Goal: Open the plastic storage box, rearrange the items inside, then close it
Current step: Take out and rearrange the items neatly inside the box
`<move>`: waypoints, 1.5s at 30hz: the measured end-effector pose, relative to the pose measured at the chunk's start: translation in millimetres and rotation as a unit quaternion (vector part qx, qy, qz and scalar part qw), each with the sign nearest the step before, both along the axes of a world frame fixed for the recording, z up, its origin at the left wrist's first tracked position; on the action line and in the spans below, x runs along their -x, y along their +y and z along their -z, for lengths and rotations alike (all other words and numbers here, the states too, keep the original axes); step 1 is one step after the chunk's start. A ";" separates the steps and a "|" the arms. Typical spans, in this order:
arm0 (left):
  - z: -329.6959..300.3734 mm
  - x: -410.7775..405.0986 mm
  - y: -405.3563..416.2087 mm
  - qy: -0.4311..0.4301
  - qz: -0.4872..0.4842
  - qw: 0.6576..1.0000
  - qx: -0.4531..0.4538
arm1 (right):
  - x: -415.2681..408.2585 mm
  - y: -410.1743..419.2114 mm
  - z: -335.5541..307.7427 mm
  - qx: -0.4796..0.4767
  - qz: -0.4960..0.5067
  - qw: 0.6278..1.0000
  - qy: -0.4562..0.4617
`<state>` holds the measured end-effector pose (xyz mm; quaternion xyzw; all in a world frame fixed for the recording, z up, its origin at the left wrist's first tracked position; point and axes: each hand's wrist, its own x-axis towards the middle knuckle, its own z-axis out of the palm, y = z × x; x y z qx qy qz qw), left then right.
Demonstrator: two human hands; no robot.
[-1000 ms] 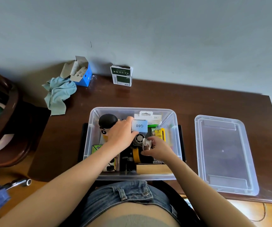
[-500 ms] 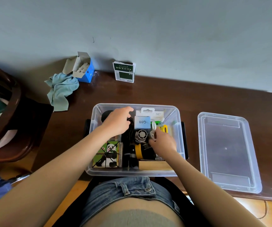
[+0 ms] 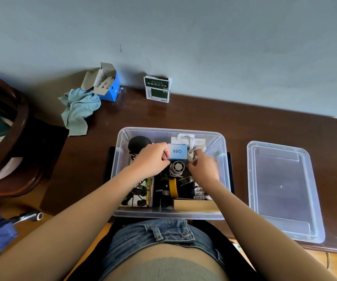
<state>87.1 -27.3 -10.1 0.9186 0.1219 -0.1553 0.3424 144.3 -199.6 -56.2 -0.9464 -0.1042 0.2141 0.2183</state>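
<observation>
My left hand (image 3: 152, 160) grips the small blue box (image 3: 177, 152) and my right hand (image 3: 203, 166) pinches a small white gadget (image 3: 191, 156) beside it, both inside the crowded open storage box (image 3: 223, 165) near the table's front edge, its lid (image 3: 283, 189) lying well apart on the right.

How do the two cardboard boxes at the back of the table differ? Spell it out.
The blue box has its flaps open and white contents showing; the green and white box looks closed. The blue box sits tilted with a light blue cloth against it; the green and white box stands upright and apart. The blue box is at the table's back left corner; the green and white one is further right. Both are small and stand near the wall.
</observation>
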 end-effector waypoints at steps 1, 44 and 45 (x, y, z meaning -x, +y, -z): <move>0.1 1.0 -2.3 0.004 0.013 1.000 -0.005 | -1.3 -0.8 -1.1 -0.005 -0.001 1.000 0.017; 2.2 17.8 -4.0 0.026 -0.012 0.994 -0.109 | 0.1 -9.3 2.8 -0.040 0.035 0.991 0.122; 3.6 16.2 -7.8 0.030 0.000 0.991 -0.132 | -0.4 -8.5 3.0 -0.045 0.038 0.990 0.125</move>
